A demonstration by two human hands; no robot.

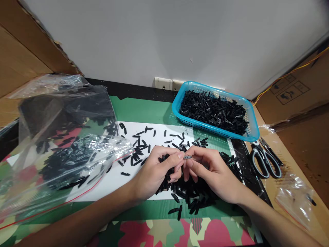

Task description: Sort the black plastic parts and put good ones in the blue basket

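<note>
My left hand (164, 166) and my right hand (208, 168) meet over a heap of small black pieces (195, 193). Between their fingertips they pinch one slim, elongated black piece (187, 157) with a greyish sheen; its exact kind is too small to tell. More black pieces show by the curled fingers of my left hand; whether they lie in the palm or on the heap behind it I cannot tell. Loose black pieces (140, 148) are scattered over a white sheet (159, 135) beyond my hands.
A blue plastic basket (214, 128) full of black pieces stands at the back right. To the left lies a clear zip bag (77, 164) with black pieces. Scissors (264, 160) and a small clear bag (295, 199) rest at the right. Cardboard (295, 92) borders the workspace.
</note>
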